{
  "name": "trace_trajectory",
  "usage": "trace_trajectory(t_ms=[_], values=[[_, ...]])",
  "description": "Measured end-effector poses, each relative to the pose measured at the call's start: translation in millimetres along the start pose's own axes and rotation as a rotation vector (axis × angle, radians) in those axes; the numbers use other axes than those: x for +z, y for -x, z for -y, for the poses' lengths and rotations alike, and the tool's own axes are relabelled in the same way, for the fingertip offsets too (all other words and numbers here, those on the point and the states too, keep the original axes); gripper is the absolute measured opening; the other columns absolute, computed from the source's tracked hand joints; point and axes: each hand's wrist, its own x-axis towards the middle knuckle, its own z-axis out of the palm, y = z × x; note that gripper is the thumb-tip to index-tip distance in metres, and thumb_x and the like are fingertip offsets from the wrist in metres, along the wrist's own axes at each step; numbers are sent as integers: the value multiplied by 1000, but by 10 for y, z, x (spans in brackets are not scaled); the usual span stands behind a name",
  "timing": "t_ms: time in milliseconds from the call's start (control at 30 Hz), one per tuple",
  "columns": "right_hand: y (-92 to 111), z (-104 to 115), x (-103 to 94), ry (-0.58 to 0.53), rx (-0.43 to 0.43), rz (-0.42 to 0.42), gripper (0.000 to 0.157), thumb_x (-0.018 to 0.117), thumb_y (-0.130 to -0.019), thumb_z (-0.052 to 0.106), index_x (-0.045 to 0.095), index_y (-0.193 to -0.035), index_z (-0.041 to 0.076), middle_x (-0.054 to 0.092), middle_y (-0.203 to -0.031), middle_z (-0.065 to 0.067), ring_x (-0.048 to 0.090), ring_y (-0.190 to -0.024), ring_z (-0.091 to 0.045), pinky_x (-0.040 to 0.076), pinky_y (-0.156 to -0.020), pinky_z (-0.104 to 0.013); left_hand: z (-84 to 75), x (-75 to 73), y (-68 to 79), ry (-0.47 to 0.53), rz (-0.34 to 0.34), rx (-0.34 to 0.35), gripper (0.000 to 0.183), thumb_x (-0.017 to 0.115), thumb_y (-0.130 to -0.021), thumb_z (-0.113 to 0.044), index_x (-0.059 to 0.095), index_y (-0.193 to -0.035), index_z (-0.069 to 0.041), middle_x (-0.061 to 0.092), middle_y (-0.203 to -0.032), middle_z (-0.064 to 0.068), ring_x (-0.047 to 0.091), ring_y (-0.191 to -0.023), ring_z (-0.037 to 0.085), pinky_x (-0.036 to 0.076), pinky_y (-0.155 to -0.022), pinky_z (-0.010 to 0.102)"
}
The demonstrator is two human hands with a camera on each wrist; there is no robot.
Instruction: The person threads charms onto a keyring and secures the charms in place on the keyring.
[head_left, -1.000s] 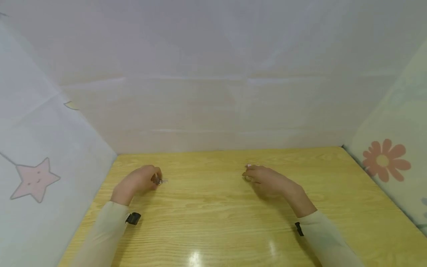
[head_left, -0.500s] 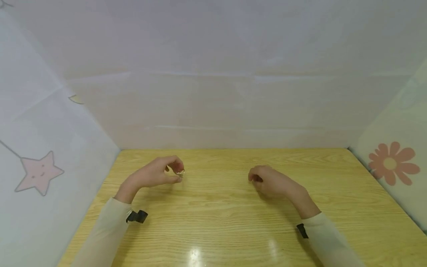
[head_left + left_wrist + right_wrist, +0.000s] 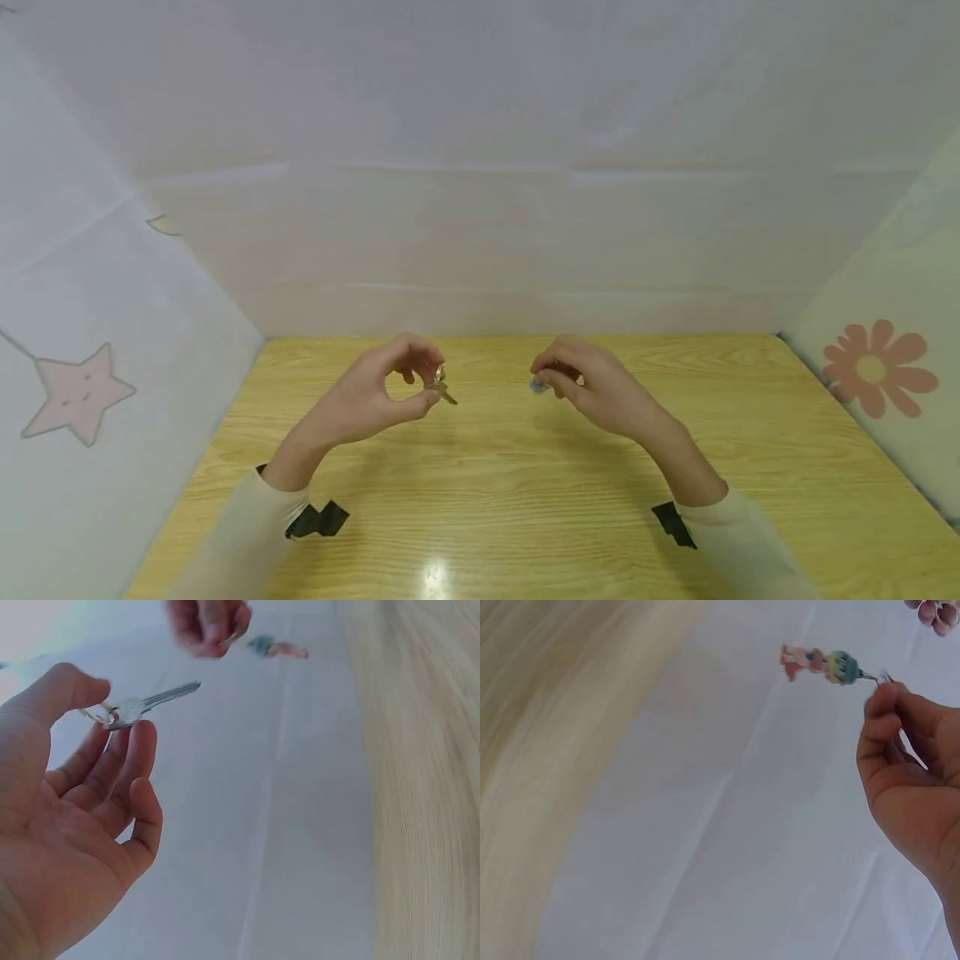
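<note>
My left hand [image 3: 367, 398] pinches a metal key [image 3: 171, 694] by its head between thumb and fingers. A thin gold-coloured ring [image 3: 91, 714] passes through the key's hole, and the blade sticks out toward the right hand. Across a short gap, my right hand [image 3: 609, 390] pinches the metal ring end of a keychain [image 3: 875, 676]. From it hangs a small figurine [image 3: 810, 663] with a teal head and pinkish body. In the head view only a bluish bit of the figurine [image 3: 537, 385] shows below the fingertips. Both hands are raised over the wooden table.
The wood-grain table [image 3: 480, 492] spreads beneath both hands. A pale cloth wall [image 3: 480, 233] rises behind it, with side cloths bearing a pink star [image 3: 81, 394] at left and a red flower [image 3: 881, 368] at right. Black straps circle both wrists.
My left hand has moved right and up from the table's left side, carrying the key. My right hand has shifted slightly left and lifted, and the figurine now shows below its fingers.
</note>
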Motion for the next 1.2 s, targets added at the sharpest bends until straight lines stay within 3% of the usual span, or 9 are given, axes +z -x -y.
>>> trace_trajectory(t_ms=[167, 267, 433, 533, 733, 833, 967, 1067, 1200], values=[[-106, 253, 42, -70, -88, -135, 13, 61, -103, 5, 67, -109, 16, 58, -88, 6, 55, -67, -12, 46, -56, -28, -199, 136, -11, 167, -56, -40, 18, 65, -103, -11, 66, -121, -13, 68, -105, 1, 64, -92, 23, 54, -82, 38], [-163, 419, 66, -199, -110, -157, 15, 61, -102, 2, 68, -110, 14, 61, -90, 1, 58, -69, -16, 49, -57, -31, -310, 201, -4, 232, -116, -76, 14, 60, -105, -14, 70, -115, -11, 70, -100, 4, 66, -85, 26, 56, -80, 40], [-214, 631, 105, -466, -120, -109, 16, 63, -99, -5, 67, -109, 6, 66, -95, -9, 67, -79, -27, 57, -66, -36, -438, 278, 2, 144, -196, -21, 14, 63, -103, -13, 75, -110, -16, 71, -89, -2, 67, -75, 20, 57, -73, 38], [-223, 716, 150, -538, -128, -89, 12, 64, -98, -5, 66, -106, 4, 66, -95, -11, 69, -78, -30, 59, -66, -39, -488, 317, 7, 75, -235, 33, 14, 64, -102, -10, 76, -109, -15, 71, -85, -7, 67, -71, 14, 57, -67, 36], [-201, 819, 262, -429, -119, -157, 5, 68, -99, 4, 69, -102, 8, 66, -79, -4, 63, -58, -20, 53, -51, -33, -582, 388, 6, 36, -284, 62, 14, 63, -103, -10, 74, -111, -12, 69, -81, -8, 63, -63, 12, 53, -58, 32], [-220, 821, 302, -286, -242, -241, 7, 69, -97, 1, 69, -101, 7, 66, -79, -1, 58, -55, -13, 49, -48, -27, -605, 411, 13, 86, -279, -10, 15, 61, -105, -17, 73, -113, -12, 70, -82, -6, 63, -62, 15, 53, -58, 32], [-259, 808, 343, -111, -399, -346, 14, 71, -91, -7, 68, -98, 5, 64, -79, 3, 49, -57, -6, 40, -47, -19, -641, 416, 30, 233, -256, -168, 23, 60, -106, -28, 72, -116, -11, 69, -83, 2, 62, -64, 23, 53, -64, 33], [-269, 804, 352, -105, -431, -357, 20, 69, -87, -13, 66, -96, 5, 63, -78, 3, 49, -57, -6, 38, -47, -16, -662, 415, 31, 334, -251, -248, 27, 62, -105, -31, 72, -117, -9, 69, -84, 8, 61, -65, 26, 53, -67, 33], [-268, 801, 356, -122, -441, -345, 24, 68, -84, -17, 65, -95, 5, 62, -76, 3, 49, -55, -4, 38, -45, -15, -677, 433, 21, 420, -264, -297, 25, 65, -103, -27, 73, -114, -6, 71, -85, 12, 60, -63, 22, 53, -67, 30]])
